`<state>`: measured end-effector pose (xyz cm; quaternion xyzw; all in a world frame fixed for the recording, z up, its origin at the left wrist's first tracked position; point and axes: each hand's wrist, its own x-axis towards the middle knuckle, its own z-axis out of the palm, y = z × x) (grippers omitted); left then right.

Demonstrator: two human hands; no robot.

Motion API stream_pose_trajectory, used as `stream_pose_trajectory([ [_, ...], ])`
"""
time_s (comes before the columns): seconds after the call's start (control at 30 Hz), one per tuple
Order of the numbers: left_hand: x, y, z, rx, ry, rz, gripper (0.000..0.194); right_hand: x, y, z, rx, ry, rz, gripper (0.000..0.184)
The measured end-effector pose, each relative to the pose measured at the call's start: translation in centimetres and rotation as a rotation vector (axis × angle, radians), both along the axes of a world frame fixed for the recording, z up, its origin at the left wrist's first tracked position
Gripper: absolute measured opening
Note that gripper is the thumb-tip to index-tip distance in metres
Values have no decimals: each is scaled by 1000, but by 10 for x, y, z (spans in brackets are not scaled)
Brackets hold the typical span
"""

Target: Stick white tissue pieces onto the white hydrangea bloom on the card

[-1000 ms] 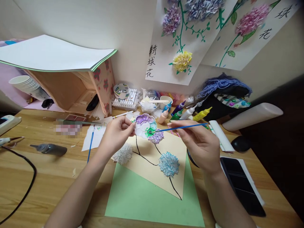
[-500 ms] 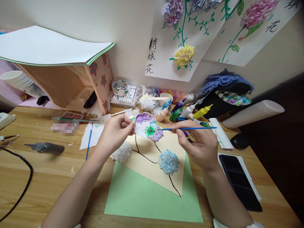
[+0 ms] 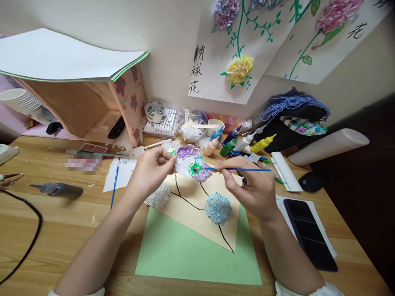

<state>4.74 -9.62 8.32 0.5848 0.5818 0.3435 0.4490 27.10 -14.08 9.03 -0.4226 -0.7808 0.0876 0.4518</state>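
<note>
My left hand [image 3: 157, 166] pinches the left rim of a white flower-shaped paint palette [image 3: 184, 165], with purple paint in its upper wells and green in a lower right one. Between the fingers of my right hand [image 3: 245, 181] is a thin blue paintbrush [image 3: 240, 169], its tip in the green well. Under the palette lies a cream sheet [image 3: 191, 224] with black stem lines. A white fluffy flower [image 3: 158, 195], a blue one [image 3: 217, 208] and a purple one [image 3: 203, 172] sit on it, the purple partly hidden by the palette. A green sheet [image 3: 197, 259] lies beneath.
Paint bottles [image 3: 230, 145] stand behind my right hand. A grey bottle [image 3: 58, 190] and a second brush [image 3: 115, 183] lie at left. A black phone [image 3: 310, 234] is at right. An open box [image 3: 129, 107] stands at back left, flower pictures [image 3: 228, 61] on the wall.
My right hand and the brush have shifted slightly left, the tip staying in the green well. My left hand and the palette have barely moved.
</note>
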Motion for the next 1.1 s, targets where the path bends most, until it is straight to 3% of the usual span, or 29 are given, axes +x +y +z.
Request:
stream_pose_trajectory([
  [0.37,2,-2,-1,12,11,-2,23,-2,0,0,-3,-15,-61,16],
  [0.73,2,-1,-3,20,11,-4,24,-2,1,0,-21,-35,-7,16],
  [1.1,3,-1,-4,33,31,-30,22,-2,1,-1,4,-27,-38,16],
])
